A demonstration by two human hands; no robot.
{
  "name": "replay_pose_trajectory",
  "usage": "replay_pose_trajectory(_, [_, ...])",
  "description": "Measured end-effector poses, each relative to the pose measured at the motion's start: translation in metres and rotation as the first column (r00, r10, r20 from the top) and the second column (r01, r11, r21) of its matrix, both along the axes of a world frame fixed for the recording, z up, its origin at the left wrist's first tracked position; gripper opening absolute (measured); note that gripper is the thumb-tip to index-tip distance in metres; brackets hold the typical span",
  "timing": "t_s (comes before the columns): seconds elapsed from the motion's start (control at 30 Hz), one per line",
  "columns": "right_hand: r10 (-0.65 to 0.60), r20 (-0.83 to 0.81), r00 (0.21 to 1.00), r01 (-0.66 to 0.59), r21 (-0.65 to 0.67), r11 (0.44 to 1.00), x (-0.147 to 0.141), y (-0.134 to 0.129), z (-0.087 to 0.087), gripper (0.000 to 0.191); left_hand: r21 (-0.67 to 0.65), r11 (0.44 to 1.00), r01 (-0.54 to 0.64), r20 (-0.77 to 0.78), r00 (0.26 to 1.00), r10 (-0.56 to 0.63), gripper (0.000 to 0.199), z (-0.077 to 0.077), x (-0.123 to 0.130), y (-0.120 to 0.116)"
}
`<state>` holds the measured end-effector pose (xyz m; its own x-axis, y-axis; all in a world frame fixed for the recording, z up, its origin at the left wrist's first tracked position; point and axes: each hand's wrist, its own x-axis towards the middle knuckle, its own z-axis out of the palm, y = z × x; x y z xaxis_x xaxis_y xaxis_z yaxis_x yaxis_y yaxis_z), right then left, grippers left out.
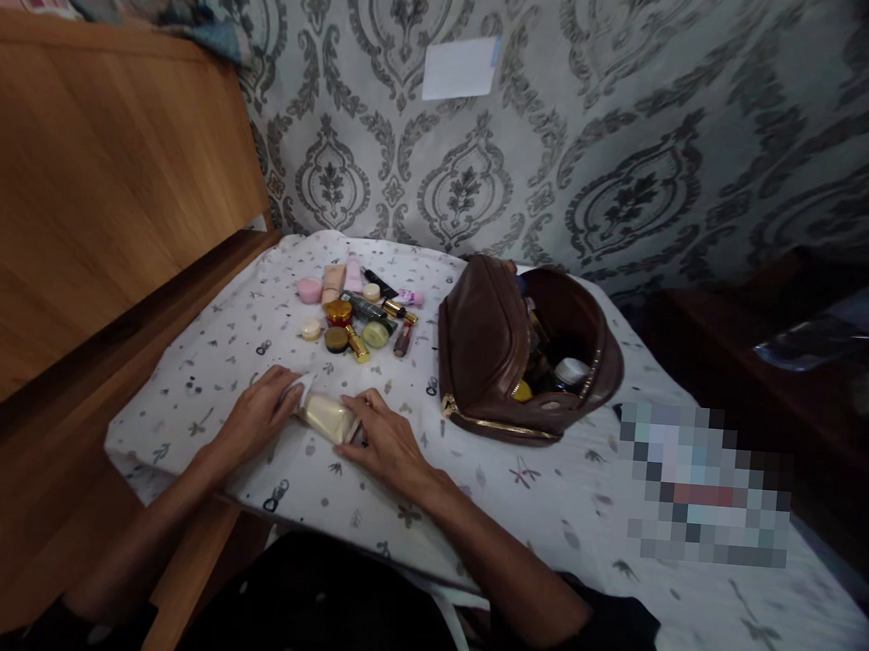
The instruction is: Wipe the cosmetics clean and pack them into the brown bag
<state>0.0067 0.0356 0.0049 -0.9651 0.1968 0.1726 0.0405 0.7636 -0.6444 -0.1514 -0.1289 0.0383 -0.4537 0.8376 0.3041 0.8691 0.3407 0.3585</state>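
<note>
A cream-coloured cosmetic bottle (328,417) lies on its side between my hands, just above or on the patterned cloth. My right hand (387,442) is closed on its right end, thumb below and fingers above. At the other end, my left hand (267,405) has its fingers closed around a white, thin-looking piece (298,393), perhaps a wipe, pressed to the bottle. Beyond my hands sits a loose group of cosmetics: a pink jar (309,290), a beige tube (334,281), an amber jar (337,313), a gold tube (356,344) and a green-lidded jar (375,335).
An open brown cosmetic bag (486,340) stands right of the group, with jars inside. The white printed cloth (525,513) covers the table. A blurred-out packet (700,487) lies at the right. A wooden cabinet (118,140) borders the left; a patterned wall (461,177) stands behind.
</note>
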Motion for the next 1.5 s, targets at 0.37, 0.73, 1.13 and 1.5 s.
replay_pose_trajectory(0.37, [0.017,-0.049,0.999,-0.02,-0.077,0.997,0.002,-0.009,0.003,0.042,-0.027,0.982,-0.185,0.147,0.971,0.187,0.036,-0.003,0.002,0.009])
replay_pose_trajectory(0.73, [-0.038,-0.177,0.983,0.04,0.008,0.999,0.001,-0.011,-0.007,0.04,0.189,0.92,-0.343,0.647,0.748,0.146,0.036,0.004,0.012,0.014])
replay_pose_trajectory(1.13, [-0.087,-0.197,0.977,0.077,-0.059,0.995,0.003,-0.01,-0.004,0.046,0.37,0.808,-0.457,0.888,0.429,-0.164,0.04,0.017,0.025,0.033])
replay_pose_trajectory(1.5, [-0.075,-0.191,0.979,0.035,-0.205,0.978,0.008,-0.009,0.009,0.04,0.415,0.895,-0.161,0.507,0.858,-0.081,0.03,0.032,0.048,0.029])
